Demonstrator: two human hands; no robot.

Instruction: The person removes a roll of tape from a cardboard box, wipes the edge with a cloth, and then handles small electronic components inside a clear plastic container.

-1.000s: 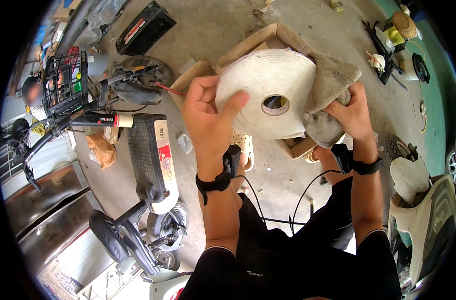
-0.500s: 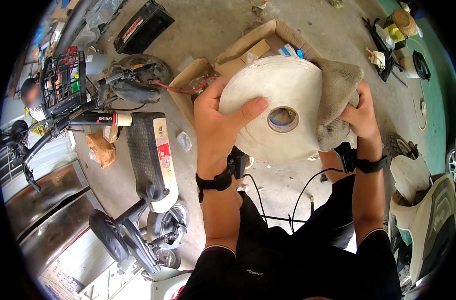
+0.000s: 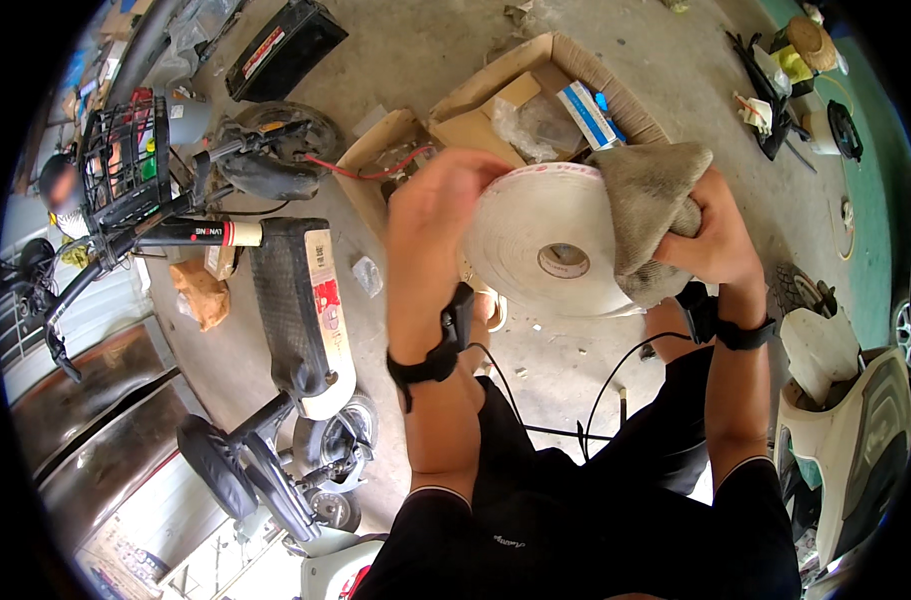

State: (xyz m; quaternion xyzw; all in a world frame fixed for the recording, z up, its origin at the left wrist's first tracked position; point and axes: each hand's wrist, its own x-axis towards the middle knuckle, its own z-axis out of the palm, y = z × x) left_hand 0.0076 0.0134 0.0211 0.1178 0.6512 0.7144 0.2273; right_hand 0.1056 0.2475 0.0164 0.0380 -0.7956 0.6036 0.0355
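A large white roll of tape (image 3: 530, 225), with a small cardboard core showing in its face, is held up in front of me, tilted away at the top. My left hand (image 3: 437, 215) grips its upper left edge; the fingers are smeared by motion and partly hidden. A grey-brown cloth (image 3: 650, 200), which looks like a knitted rag or glove, is draped over the roll's right rim. Its folds are pinched in my right hand (image 3: 717, 235), pressed against the roll.
Behind the roll, an open cardboard box (image 3: 565, 60) holds plastic wrap and a blue-white carton (image 3: 590, 115). An electric scooter (image 3: 290, 310) stands left, beneath a black battery-like case (image 3: 285, 50). A cream scooter body panel (image 3: 845, 440) sits right. A black cable (image 3: 515, 400) hangs near my legs.
The roll has dropped lower and tipped back, uncovering more of the box. My left thumb has left the roll's face and the hand has shifted up to its edge. The cloth stays in my right hand.
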